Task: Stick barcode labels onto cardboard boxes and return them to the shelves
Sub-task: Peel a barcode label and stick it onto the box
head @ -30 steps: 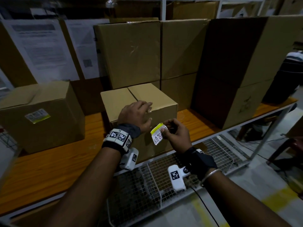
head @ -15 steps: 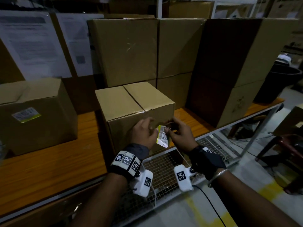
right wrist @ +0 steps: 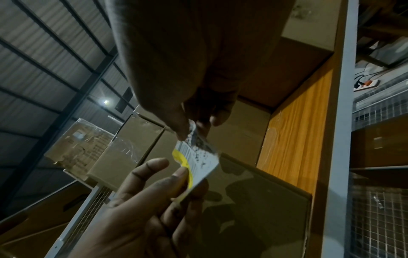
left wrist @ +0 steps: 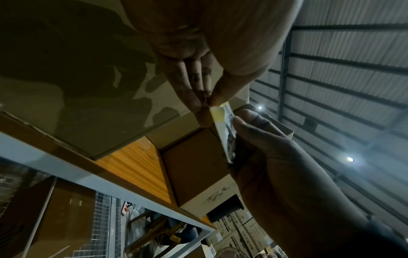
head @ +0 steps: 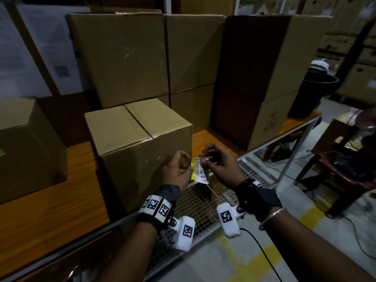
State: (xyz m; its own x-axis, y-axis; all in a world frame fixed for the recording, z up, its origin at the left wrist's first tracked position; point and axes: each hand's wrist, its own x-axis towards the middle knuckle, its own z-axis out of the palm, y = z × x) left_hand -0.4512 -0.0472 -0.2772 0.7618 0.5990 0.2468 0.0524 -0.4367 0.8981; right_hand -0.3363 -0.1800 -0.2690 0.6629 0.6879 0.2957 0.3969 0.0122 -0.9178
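Observation:
A closed cardboard box (head: 138, 143) stands on the wooden shelf (head: 50, 210), its front face toward me. Both hands hold a white barcode label (head: 200, 170) with a yellow backing edge just in front of the box's lower right corner. My left hand (head: 190, 166) pinches the yellow edge on the left side. My right hand (head: 203, 157) pinches the label's top right. The left wrist view shows the label (left wrist: 225, 131) edge-on between left fingertips (left wrist: 203, 104) and the right hand (left wrist: 264, 139). In the right wrist view the label (right wrist: 198, 157) curls, with its yellow strip by the left hand (right wrist: 154, 183).
Larger cardboard boxes (head: 122, 58) are stacked behind and to the right (head: 264, 78). Another box (head: 30, 147) sits at the left. A wire mesh basket (head: 195, 204) hangs below the shelf edge. A dark bin (head: 313, 92) and a red chair (head: 335, 169) stand at the right.
My left hand came off the box top and down to the label, where it now pinches the yellow edge. Both hands have dropped in front of the box's front face.

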